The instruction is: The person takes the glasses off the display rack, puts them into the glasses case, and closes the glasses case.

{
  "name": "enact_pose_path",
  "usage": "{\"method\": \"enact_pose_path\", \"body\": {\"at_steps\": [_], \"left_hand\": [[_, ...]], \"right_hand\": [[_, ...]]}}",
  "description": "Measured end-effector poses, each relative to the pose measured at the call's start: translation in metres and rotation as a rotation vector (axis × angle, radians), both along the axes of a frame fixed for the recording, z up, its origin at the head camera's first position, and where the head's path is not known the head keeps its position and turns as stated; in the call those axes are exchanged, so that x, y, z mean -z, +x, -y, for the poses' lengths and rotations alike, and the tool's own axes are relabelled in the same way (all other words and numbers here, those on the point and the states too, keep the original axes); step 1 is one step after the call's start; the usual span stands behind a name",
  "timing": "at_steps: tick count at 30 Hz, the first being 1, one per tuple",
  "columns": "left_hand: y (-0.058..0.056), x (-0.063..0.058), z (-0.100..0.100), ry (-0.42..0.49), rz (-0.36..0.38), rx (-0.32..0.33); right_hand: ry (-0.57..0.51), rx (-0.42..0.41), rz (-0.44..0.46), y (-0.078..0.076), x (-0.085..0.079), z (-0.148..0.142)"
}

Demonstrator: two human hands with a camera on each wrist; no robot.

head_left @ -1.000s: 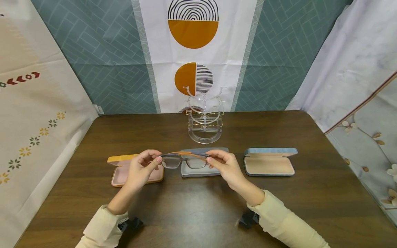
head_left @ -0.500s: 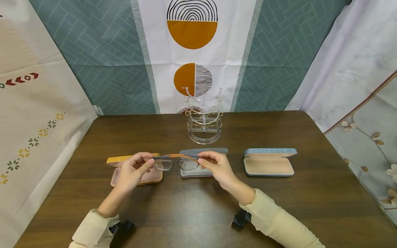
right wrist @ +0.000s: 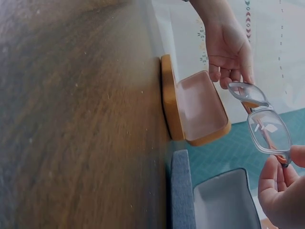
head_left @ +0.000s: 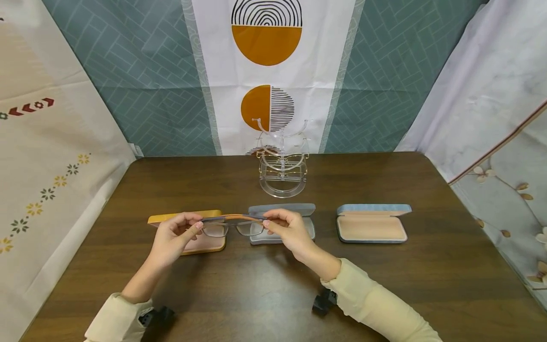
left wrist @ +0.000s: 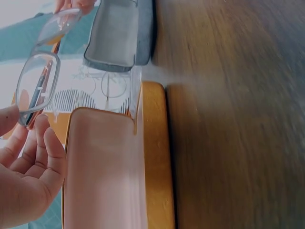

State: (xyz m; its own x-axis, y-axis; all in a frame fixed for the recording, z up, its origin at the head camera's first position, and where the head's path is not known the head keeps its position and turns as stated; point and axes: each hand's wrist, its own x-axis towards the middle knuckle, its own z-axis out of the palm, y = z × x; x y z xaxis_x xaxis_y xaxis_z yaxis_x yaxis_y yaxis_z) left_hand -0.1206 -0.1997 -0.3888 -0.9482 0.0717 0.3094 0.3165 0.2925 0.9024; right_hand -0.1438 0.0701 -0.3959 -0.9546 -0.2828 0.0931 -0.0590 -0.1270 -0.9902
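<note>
A pair of eyeglasses (head_left: 234, 216) with a grey front and folded blue-and-orange temples is raised over the table. My left hand (head_left: 171, 242) pinches one end between thumb and fingers, and my right hand (head_left: 290, 233) pinches the other. In the left wrist view the clear lenses (left wrist: 37, 78) show above an open yellow glasses case (left wrist: 159, 157) with a pink lining. Behind the eyeglasses, in the head view, an open grey glasses case (head_left: 308, 229) stands in the middle, partly covered by my right hand. The left hand partly hides the yellow case.
To the right sits an open blue glasses case (head_left: 372, 229) with a beige lining. A clear display stand (head_left: 282, 192) rises at the back middle and bears wire-thin glasses. Patterned cloths hang round the brown table (head_left: 273, 294) at the back and sides.
Both hands have shifted left together with the eyeglasses, from before the grey case to between the yellow and grey cases. The cases and the stand have stayed put.
</note>
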Motion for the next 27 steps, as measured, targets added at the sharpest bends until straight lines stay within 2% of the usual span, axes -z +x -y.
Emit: {"method": "enact_pose_path", "body": {"at_steps": [9, 27], "left_hand": [[0.005, 0.001, 0.013, -0.058, 0.016, -0.043], [0.011, 0.006, 0.038, -0.142, 0.08, -0.099]], "right_hand": [[0.062, -0.008, 0.003, 0.002, 0.003, 0.015], [0.074, -0.039, 0.047, 0.001, 0.007, 0.041]]}}
